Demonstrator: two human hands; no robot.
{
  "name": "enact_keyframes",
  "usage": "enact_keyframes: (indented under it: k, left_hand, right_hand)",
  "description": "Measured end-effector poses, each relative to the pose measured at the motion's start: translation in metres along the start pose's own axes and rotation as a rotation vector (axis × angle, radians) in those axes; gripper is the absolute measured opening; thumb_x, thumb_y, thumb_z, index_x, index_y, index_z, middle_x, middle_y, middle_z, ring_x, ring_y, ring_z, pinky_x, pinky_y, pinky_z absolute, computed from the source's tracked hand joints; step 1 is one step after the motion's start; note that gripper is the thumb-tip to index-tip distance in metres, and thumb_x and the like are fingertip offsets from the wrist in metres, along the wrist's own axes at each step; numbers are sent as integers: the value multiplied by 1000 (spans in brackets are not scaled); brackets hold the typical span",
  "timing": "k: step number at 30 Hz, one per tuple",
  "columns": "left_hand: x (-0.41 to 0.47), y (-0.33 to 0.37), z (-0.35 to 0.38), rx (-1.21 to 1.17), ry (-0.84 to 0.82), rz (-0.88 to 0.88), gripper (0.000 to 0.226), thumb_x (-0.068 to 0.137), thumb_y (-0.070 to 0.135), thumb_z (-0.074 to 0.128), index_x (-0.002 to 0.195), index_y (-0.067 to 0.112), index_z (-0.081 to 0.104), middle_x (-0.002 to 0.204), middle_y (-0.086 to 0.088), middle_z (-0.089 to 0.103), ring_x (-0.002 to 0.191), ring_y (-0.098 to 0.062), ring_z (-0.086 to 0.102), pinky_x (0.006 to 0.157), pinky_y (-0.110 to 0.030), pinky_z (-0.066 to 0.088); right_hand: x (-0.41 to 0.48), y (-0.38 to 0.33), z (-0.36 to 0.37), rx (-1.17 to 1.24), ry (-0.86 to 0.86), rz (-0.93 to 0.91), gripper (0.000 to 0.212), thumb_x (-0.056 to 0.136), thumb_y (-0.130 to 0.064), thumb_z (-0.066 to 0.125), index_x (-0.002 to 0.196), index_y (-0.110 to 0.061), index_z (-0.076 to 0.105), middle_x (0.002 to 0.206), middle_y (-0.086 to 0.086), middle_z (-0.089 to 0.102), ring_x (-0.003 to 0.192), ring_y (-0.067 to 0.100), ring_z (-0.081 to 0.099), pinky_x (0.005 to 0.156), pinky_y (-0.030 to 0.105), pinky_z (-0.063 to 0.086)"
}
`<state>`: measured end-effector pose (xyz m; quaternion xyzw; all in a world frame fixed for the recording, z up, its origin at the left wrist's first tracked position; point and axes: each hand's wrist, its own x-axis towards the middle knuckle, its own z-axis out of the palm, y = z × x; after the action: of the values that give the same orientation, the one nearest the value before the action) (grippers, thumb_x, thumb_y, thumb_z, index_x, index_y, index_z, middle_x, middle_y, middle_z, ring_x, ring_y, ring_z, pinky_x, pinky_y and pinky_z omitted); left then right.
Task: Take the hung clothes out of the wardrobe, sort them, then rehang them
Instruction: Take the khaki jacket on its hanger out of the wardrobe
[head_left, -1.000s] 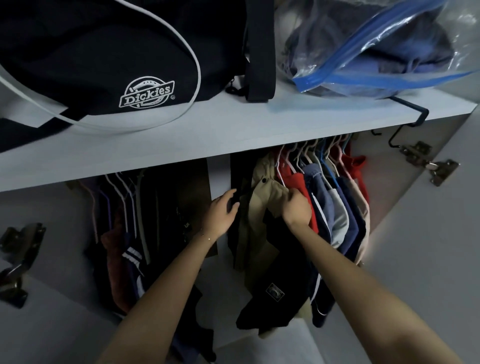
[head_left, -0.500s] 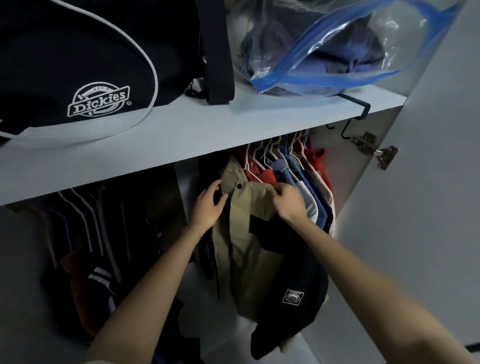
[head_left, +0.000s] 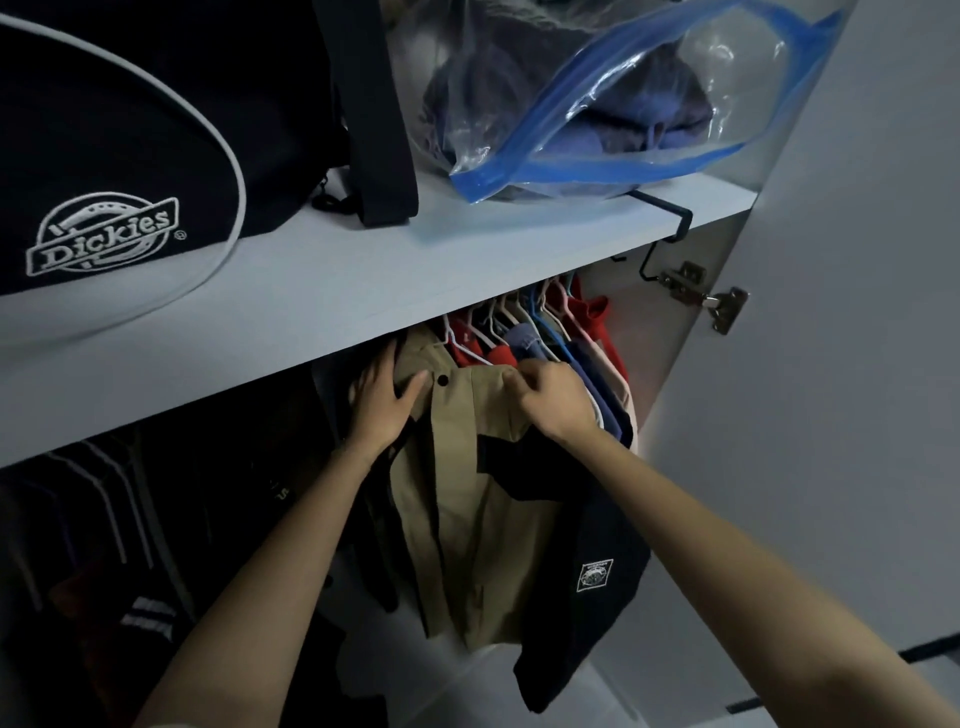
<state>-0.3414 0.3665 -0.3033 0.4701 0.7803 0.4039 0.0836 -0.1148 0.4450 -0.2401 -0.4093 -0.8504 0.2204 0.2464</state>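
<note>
1. Head view, the garment: the beige button-front fabric shirt with dark navy sleeve panels (head_left: 467, 499) hangs just under the white wardrobe shelf (head_left: 363, 291), at the left end of a packed row of red and blue clothes on white wire hangers (head_left: 545, 343). It looks light, soft and limp, so it would likely sag or slide off if lifted by the cloth alone. The safer hold is probably at both shoulders over the hanger, or on the hook, which is hidden here.
2. Head view, the hands: both forearms reach up and forward.
   - The left hand (head_left: 387, 400) lies on the collar side, fingers extended upward and thumb spread toward the black button; it presses rather than clasps.
   - The right hand (head_left: 556, 397) has curled fingers pinching the shirt's other shoulder.
3. Head view, above: a black Dickies bag (head_left: 130, 156) and a clear zip bag with a blue seal (head_left: 623, 104) sit on the shelf.
</note>
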Motion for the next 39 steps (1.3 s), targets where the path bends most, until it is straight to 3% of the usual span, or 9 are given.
enact_keyframes:
  k: [8,12,14,16,21,23,26,32,39]
  left_hand:
    - [12,-7,-4,82,36,115,57,96,43,59,145,17,46,147,-8,49,139,-27,38,119,-50,15]
    - [18,-14,5,90,-14,151,49,88,43,70,119,6,65,116,-16,61,113,-35,53,98,-43,43]
    - [16,-18,12,101,-74,165,42,85,42,73,100,3,68,100,-14,61,101,-33,54,89,-42,47]
    - [10,-17,22,52,-122,178,38,84,42,72,84,4,65,87,-8,57,88,-27,55,82,-44,50]
    - [-13,2,54,-24,-174,258,36,82,40,74,78,8,60,80,-2,53,73,-21,56,69,-44,49]
    - [-25,15,67,-28,-157,302,39,80,43,75,70,12,53,74,2,49,67,-18,52,61,-38,43]
    - [-43,42,86,-107,-131,358,50,76,40,78,61,15,37,64,2,39,58,-13,40,57,-32,33]
    - [-79,93,126,-183,-140,422,52,76,35,83,60,15,38,61,0,40,58,-19,40,58,-41,37]
    - [-138,150,178,-205,-237,530,52,77,41,81,62,11,40,60,-2,40,59,-24,40,57,-45,41]
  right_hand:
    - [-16,30,4,104,50,-4,33,98,-32,52,70,-16,59,63,1,58,61,15,54,57,42,43]
    - [-35,41,5,86,64,2,35,98,-27,54,63,-30,51,59,-8,54,57,7,49,55,29,32]
    - [-48,49,5,57,46,31,29,98,-29,54,70,-25,61,66,-7,61,62,8,52,58,31,38]
    - [-61,59,4,29,40,67,28,98,-32,53,78,-19,68,72,-4,66,67,11,56,62,31,44]
    - [-97,83,-9,-28,107,150,29,97,-33,55,71,-24,63,67,-7,61,62,10,53,59,28,41]
    - [-114,91,-19,-64,170,209,35,96,-37,54,63,-29,50,60,-10,53,57,9,48,55,26,33]
    - [-139,105,-34,-94,232,281,34,93,-44,50,64,-27,49,62,-7,57,63,19,55,58,27,33]
    - [-197,132,-70,-127,327,387,43,94,-44,52,58,-25,35,56,-6,44,63,27,53,56,31,31]
    - [-288,162,-115,-159,388,511,45,96,-37,56,58,-25,35,52,-7,40,61,23,46,57,30,29]
